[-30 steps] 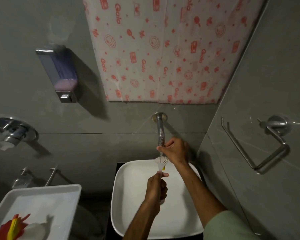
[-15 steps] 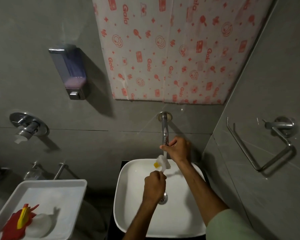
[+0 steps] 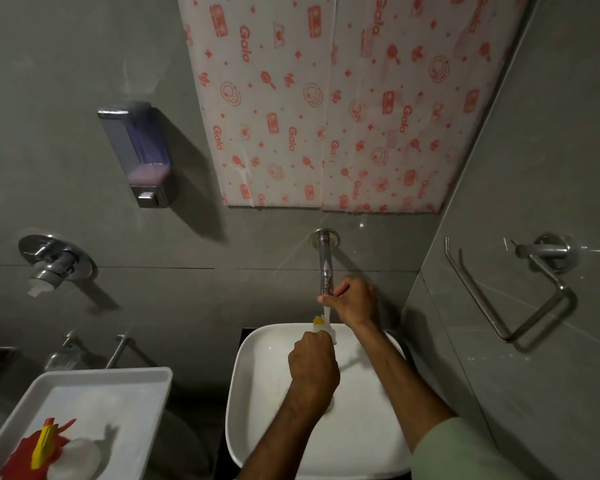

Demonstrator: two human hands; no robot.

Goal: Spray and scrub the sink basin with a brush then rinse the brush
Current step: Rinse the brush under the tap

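Observation:
A white square sink basin (image 3: pixel 257 382) sits below a chrome wall spout (image 3: pixel 325 268). My left hand (image 3: pixel 313 365) is closed around the handle of a brush (image 3: pixel 323 325), whose white bristles and yellow tip poke out above the fist, under the spout's end. Water runs from the spout onto the bristles. My right hand (image 3: pixel 352 299) rests against the tip of the spout, its thumb lying across the outlet. The brush handle is hidden inside my left fist.
A white tray (image 3: pixel 118 379) at lower left holds a red-and-yellow spray bottle (image 3: pixel 44 445) and a white round item (image 3: pixel 75 457). On the wall hang a soap dispenser (image 3: pixel 137 154), a chrome valve (image 3: pixel 54 261) and a towel ring (image 3: pixel 534 282). A patterned sheet (image 3: pixel 326 98) hangs above.
The brush head has risen closer to the spout and turned, showing its yellow tip. My left fist moved up with it. The right hand stays at the spout.

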